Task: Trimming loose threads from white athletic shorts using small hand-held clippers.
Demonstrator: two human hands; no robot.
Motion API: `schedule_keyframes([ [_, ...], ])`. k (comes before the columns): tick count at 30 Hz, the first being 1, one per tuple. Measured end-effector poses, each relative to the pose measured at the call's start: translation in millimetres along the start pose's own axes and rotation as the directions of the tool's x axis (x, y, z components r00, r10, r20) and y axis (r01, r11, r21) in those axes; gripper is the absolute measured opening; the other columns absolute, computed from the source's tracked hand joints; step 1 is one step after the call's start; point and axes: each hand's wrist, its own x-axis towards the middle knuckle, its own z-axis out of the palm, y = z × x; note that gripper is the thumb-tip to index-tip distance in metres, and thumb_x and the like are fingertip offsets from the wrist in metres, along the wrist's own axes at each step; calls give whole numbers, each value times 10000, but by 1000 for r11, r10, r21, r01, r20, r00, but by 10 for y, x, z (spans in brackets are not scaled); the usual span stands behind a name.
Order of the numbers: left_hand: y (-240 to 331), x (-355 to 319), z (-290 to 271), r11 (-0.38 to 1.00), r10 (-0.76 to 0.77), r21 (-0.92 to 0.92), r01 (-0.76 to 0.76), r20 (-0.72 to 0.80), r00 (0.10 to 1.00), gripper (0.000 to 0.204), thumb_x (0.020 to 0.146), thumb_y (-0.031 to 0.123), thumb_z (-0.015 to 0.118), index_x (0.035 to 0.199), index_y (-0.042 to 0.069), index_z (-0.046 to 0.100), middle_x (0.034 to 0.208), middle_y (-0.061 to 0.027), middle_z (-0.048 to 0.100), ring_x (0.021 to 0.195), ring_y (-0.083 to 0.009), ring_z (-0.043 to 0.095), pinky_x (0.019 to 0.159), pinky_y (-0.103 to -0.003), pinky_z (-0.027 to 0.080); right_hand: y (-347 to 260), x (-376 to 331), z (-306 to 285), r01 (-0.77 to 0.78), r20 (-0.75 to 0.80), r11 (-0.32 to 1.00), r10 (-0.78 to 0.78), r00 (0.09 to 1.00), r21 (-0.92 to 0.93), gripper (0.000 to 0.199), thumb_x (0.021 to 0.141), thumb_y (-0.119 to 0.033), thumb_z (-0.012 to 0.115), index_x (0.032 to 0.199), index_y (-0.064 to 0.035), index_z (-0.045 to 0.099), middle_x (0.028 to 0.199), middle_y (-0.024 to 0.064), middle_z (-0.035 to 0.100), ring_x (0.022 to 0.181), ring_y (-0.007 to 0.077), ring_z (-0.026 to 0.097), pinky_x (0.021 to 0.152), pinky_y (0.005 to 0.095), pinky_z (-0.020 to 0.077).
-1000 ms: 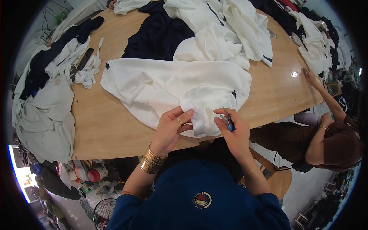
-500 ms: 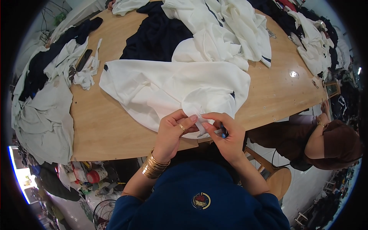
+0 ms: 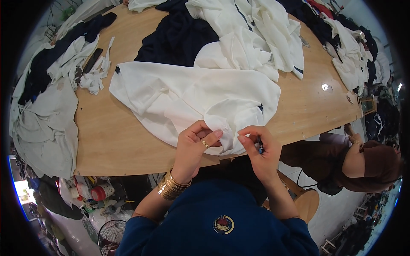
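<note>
A white fabric garment [image 3: 171, 91] with small dark patches at its edges lies spread over the near side of the table. My left hand [image 3: 193, 147], a ring on one finger, pinches a fold of it close to the table's front edge. My right hand [image 3: 265, 153] is just right of that fold, thumb and forefinger tips nearly together and apart from the cloth. Tucked in its curled fingers is a small dark tool with a blue part [image 3: 260, 146]; its kind is mostly hidden. Whether a thread runs between the right fingertips is too fine to see.
Behind lie a navy cloth [image 3: 177, 38] and more white garments [image 3: 239, 47]. White scraps [image 3: 96, 77] and a dark elongated object [image 3: 92, 60] sit at left beside a grey cloth pile [image 3: 45, 132]. A person in brown [image 3: 346, 160] is at the right, near a wooden chair [image 3: 307, 202].
My right hand has moved a little to the right, off the cloth fold it was touching. My left hand still pinches the fabric in about the same place.
</note>
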Motion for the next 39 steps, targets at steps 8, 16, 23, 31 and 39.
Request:
schedule_keyframes([
  [8,22,21,16,995,-66,-72,69,35,997,187,821,57,613,986,6,542,893,-74,646,797,-106,607,694,-241,496,58,44,141,110,29,994,-110,994,-1,187,743,24,638,905,-58,595,694,37,563,542,95,451,495,217,376],
  [16,33,-11,12,984,-64,-168,64,7,998,184,823,56,607,981,26,518,903,-69,637,814,-113,607,704,-250,511,-75,-30,4,-36,-78,999,37,996,10,255,758,-155,698,936,-40,556,693,65,562,583,125,518,531,237,421],
  [23,52,-21,148,974,-89,-213,78,-45,995,190,843,83,589,1002,50,491,901,-58,631,851,-123,601,722,-267,510,-27,-114,103,-62,-36,966,55,998,-251,287,761,-238,690,923,-47,551,612,65,532,512,170,520,457,265,393],
  [31,-34,-16,224,966,-71,-254,57,-48,996,216,847,93,586,1028,51,477,962,-63,622,891,-123,589,756,-276,500,-17,-99,182,-73,-80,958,53,995,-277,246,822,-259,636,901,-45,545,548,55,510,453,169,510,419,276,366],
  [39,-66,-19,247,965,-63,-258,48,-51,997,242,851,89,581,1066,59,474,1010,-63,607,921,-131,582,762,-274,499,-10,-103,187,-91,-87,961,70,994,-263,253,828,-263,629,913,-41,542,536,57,501,439,169,500,412,277,360],
])
